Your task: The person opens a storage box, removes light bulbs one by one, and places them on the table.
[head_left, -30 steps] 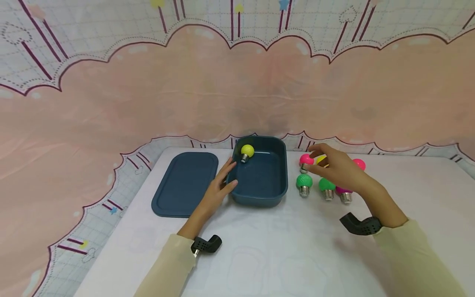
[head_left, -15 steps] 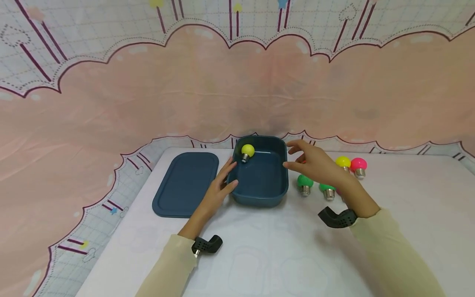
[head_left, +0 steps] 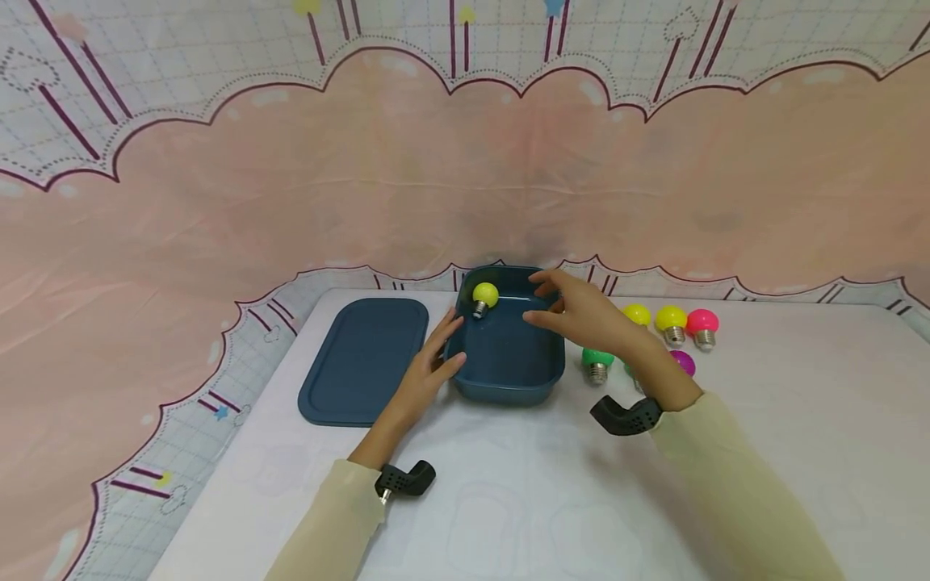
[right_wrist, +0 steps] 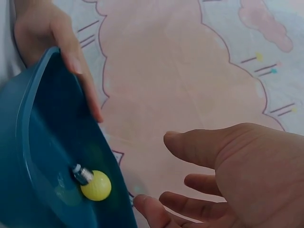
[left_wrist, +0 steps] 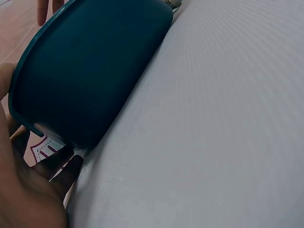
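Observation:
My left hand (head_left: 423,367) lies against the left wall of a dark blue plastic box (head_left: 508,394), fingers mostly straight, fingertips at the rim. Inside the box, towards its far left corner, rests a yellow light bulb (head_left: 485,295) with a metal screw base; the right wrist view shows this bulb (right_wrist: 96,185) too. Over the box's right rim hovers my right hand (head_left: 581,311), thumb and fingers spread apart. Nothing shows between its fingers in the right wrist view. To its right are a green bulb (head_left: 597,358) and a yellow bulb (head_left: 636,314).
A flat dark blue lid (head_left: 363,363) lies left of the box. More bulbs stand at the right: a second yellow bulb (head_left: 672,316), a pink bulb (head_left: 702,321) and a purple bulb (head_left: 682,362); another green one is mostly hidden by my right wrist. A patterned cloth (head_left: 436,186) hangs behind the white table (head_left: 508,500).
My right hand has moved left from the bulbs to over the box's right rim. The pink bulb it was at a second ago is out of sight now. My left hand stays put.

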Motion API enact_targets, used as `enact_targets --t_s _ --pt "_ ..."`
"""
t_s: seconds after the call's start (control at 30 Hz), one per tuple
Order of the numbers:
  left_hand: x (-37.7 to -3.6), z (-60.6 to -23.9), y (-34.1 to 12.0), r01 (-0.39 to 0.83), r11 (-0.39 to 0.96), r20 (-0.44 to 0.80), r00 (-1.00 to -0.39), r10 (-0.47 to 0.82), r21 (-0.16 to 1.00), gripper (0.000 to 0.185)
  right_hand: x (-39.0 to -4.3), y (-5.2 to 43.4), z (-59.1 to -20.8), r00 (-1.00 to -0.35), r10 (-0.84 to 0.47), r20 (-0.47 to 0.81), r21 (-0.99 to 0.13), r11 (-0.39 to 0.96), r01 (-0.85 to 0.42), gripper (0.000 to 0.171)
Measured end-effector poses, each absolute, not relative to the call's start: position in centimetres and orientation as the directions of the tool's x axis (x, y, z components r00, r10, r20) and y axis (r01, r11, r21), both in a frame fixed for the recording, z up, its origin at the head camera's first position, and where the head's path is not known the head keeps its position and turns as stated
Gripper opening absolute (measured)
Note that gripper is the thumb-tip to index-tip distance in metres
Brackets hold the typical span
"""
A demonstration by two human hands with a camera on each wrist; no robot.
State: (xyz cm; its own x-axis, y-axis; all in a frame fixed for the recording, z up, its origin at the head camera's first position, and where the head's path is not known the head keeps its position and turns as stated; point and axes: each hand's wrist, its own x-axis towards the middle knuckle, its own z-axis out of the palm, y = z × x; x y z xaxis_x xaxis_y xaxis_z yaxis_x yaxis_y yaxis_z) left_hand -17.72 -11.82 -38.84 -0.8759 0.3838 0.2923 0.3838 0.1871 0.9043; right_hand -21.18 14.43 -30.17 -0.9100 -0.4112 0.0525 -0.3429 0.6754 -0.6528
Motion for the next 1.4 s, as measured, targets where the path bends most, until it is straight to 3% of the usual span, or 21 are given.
enact_targets --t_s 1.4 --pt "-17.8 -38.8 -11.8 0.368 0.191 0.272 -0.878 0.394 0.910 0.054 -24.3 9.2 -31.8 -0.915 -0.403 0.017 -0.660 0.683 -0.313 0.062"
